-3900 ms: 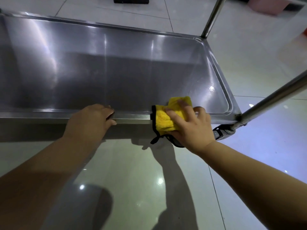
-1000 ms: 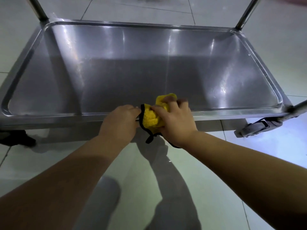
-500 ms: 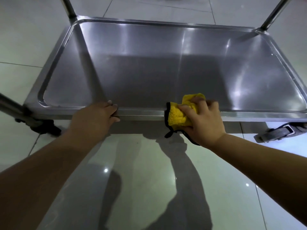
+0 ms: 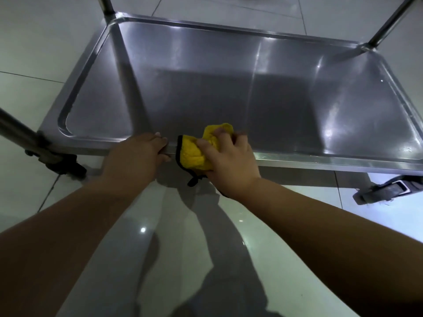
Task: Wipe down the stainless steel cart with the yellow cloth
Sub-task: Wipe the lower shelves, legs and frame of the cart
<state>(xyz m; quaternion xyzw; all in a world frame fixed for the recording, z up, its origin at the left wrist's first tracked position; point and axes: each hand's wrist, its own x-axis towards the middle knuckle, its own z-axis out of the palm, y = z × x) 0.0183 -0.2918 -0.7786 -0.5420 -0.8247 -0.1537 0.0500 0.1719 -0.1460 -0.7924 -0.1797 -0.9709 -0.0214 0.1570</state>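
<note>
Head view: the left hand (image 4: pixel 137 156) grips the cart (image 4: pixel 91 143) at its near edge, apparently steadying it, while the right hand (image 4: pixel 229 161) clutches the cloth (image 4: pixel 194 152) bunched over that rim to wipe it.

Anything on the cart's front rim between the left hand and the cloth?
Nothing: head view shows only a short bare stretch of rim between left hand and yellow cloth.

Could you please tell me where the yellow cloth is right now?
In the head view the cloth is bunched over the near rim of the cart, left of centre, gripped by the right hand, with the left hand holding the rim just beside it.
</note>
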